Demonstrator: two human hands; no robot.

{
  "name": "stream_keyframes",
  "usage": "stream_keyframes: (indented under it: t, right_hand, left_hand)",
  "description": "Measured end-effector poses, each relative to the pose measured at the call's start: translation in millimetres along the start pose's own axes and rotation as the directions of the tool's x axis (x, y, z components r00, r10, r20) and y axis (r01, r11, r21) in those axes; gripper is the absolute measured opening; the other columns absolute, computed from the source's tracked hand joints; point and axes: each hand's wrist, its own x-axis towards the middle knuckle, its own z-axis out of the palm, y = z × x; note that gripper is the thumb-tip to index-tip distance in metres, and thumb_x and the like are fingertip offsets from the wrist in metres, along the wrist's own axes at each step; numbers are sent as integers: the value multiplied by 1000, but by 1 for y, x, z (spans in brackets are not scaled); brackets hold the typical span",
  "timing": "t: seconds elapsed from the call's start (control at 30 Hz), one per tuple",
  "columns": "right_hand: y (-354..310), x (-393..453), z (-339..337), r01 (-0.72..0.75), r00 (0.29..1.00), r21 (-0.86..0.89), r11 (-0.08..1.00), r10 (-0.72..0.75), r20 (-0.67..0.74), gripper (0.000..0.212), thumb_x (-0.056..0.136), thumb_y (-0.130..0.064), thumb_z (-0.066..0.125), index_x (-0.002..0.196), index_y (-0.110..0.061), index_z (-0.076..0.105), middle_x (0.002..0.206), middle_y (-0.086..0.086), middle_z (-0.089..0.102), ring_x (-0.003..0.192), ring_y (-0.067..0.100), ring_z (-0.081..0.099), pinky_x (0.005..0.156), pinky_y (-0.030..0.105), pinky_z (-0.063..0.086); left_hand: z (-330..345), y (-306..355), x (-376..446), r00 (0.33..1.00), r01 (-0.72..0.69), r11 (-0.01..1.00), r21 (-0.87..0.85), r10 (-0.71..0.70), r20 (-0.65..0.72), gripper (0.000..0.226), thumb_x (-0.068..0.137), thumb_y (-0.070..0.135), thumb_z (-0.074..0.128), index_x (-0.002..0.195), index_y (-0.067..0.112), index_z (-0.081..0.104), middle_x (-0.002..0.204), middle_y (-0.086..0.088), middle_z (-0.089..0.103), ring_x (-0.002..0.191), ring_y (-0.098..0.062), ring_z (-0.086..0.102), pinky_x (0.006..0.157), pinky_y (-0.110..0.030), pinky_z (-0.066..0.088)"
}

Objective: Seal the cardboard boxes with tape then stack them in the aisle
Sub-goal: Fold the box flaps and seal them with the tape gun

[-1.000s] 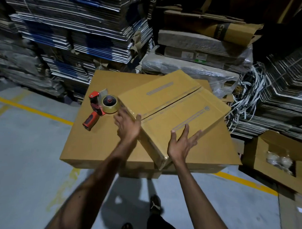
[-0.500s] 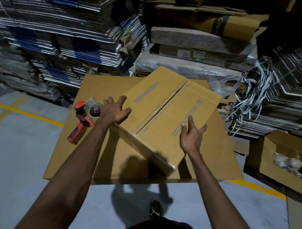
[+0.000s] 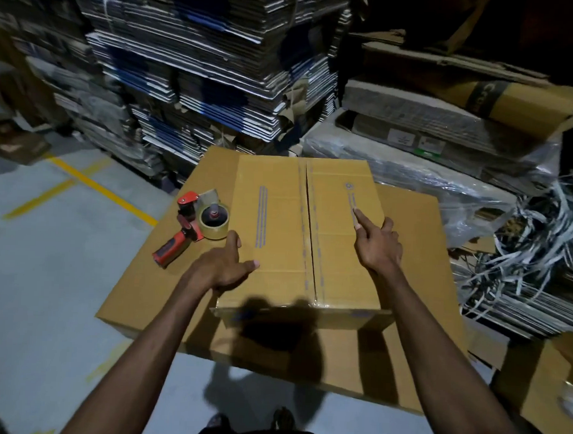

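A brown cardboard box [image 3: 278, 236] lies square to me on top of a larger flat cardboard box [image 3: 416, 286]. Its two top flaps meet in a centre seam that runs away from me. My left hand [image 3: 221, 269] rests on the box's near left edge, thumb and a finger spread. My right hand [image 3: 378, 242] lies on the right flap with the index finger stretched forward along the printed lines. A red-handled tape dispenser [image 3: 197, 225] with a roll of tape lies on the big box just left of the small one.
Tall stacks of flattened cartons [image 3: 199, 71] stand behind. Plastic-wrapped bundles [image 3: 427, 156] and loose strapping [image 3: 531, 245] crowd the right side. An open box [image 3: 542, 385] sits at the lower right. Grey floor with yellow lines [image 3: 101, 191] lies to the left.
The small box has been turned from a diagonal to square with me and set flat. Both hands shifted with it; the right index finger now points along the flap.
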Motion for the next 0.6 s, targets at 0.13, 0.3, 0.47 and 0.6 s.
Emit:
stream_keyframes:
  t: [0.13, 0.3, 0.47, 0.6]
  right_hand:
    - [-18, 8, 7, -5, 1000, -78, 997, 5, 2, 54, 105, -66, 21, 158, -57, 20, 158, 30, 25, 135, 53, 37, 109, 62, 32]
    - [-29, 13, 7, -34, 999, -92, 995, 35, 7, 56, 105, -66, 21, 159, -55, 21, 156, 32, 27, 135, 52, 35, 111, 63, 28]
    - [-34, 19, 8, -44, 999, -106, 993, 44, -2, 55, 105, -66, 21, 159, -55, 21, 155, 33, 27, 135, 53, 35, 111, 64, 27]
    - [-44, 20, 12, -54, 999, -103, 993, 53, -8, 55, 105, -65, 22, 159, -54, 21, 155, 34, 27, 132, 53, 37, 111, 63, 27]
  left_hand:
    - [-22, 2, 30, 989, -18, 1000, 6, 18, -145, 67, 100, 65, 46, 144, 19, 26, 140, -23, 53, 116, -43, 60, 93, -50, 50]
    - [-25, 11, 58, 983, -62, 989, -136, 37, -178, 74, 99, 69, 45, 154, 28, 17, 155, -33, 26, 127, -53, 52, 102, -55, 45]
    - [-25, 5, 76, 984, -72, 979, -190, 39, -172, 71, 96, 71, 49, 149, 39, 15, 155, -32, 25, 126, -50, 54, 104, -59, 46]
    - [-29, 3, 90, 981, -75, 980, -186, 39, -190, 70, 97, 64, 51, 151, 42, 12, 153, -31, 28, 134, -55, 43, 108, -62, 41]
